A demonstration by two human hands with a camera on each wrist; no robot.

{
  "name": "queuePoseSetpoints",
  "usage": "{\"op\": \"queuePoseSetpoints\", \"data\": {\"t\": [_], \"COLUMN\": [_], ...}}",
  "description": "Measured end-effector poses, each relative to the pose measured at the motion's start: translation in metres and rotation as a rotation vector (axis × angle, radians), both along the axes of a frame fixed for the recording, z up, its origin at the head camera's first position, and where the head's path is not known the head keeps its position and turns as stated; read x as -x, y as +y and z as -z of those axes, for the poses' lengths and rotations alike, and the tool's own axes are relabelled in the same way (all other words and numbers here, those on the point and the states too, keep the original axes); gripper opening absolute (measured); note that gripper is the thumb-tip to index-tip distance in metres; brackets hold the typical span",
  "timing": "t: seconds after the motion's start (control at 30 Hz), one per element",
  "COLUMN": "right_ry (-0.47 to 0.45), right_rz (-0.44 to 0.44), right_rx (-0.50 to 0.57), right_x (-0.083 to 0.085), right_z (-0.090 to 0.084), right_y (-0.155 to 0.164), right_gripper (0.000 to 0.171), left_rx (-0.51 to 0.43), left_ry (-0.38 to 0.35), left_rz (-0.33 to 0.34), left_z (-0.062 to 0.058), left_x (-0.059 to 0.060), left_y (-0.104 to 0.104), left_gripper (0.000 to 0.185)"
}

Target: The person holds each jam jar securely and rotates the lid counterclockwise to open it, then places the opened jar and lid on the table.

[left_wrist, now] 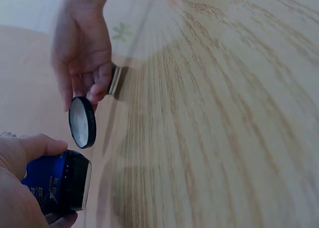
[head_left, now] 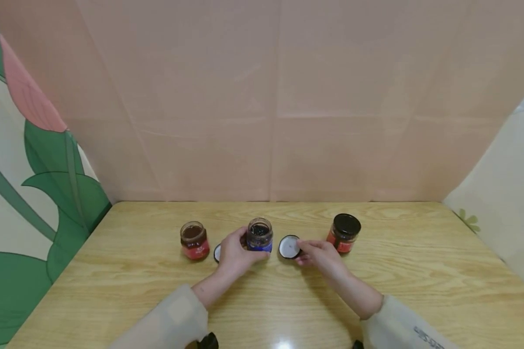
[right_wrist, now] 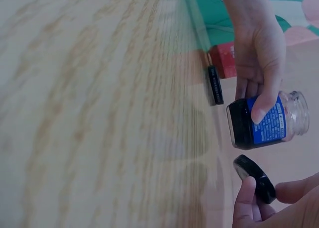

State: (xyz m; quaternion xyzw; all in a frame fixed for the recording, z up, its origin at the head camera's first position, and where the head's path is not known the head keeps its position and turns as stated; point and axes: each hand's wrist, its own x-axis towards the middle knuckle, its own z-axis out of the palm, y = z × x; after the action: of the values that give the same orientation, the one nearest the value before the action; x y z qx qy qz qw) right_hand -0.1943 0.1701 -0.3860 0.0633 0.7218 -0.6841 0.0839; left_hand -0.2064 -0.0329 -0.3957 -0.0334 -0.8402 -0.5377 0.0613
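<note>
My left hand [head_left: 235, 253] grips an open blue-labelled glass jar [head_left: 259, 235] standing at the middle of the wooden table [head_left: 419, 271]; the jar [left_wrist: 59, 180] [right_wrist: 265, 121] holds dark contents. My right hand [head_left: 319, 256] pinches its black lid [head_left: 289, 246], white inside, just right of the jar. The lid [left_wrist: 82, 122] [right_wrist: 256, 177] is tilted on edge, apart from the jar's mouth.
An open red-labelled jar [head_left: 194, 240] stands to the left, with another lid [head_left: 217, 252] lying beside it. A closed red-labelled jar [head_left: 344, 232] with a black lid stands to the right. Fabric walls surround the table.
</note>
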Motion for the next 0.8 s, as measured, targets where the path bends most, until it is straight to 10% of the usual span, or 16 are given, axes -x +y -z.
{"op": "queuePoseSetpoints", "data": {"t": [0.8], "right_ry": [-0.02], "right_rz": [-0.043], "right_rx": [-0.034], "right_x": [0.0037], "right_z": [0.0063], "right_y": [0.0001], "right_gripper": [0.033], "left_rx": [0.039], "left_ry": [-0.015], "left_rz": [-0.004], "left_z": [0.0069], "left_x": [-0.0014], "left_y": [0.003], "left_gripper": [0.066]}}
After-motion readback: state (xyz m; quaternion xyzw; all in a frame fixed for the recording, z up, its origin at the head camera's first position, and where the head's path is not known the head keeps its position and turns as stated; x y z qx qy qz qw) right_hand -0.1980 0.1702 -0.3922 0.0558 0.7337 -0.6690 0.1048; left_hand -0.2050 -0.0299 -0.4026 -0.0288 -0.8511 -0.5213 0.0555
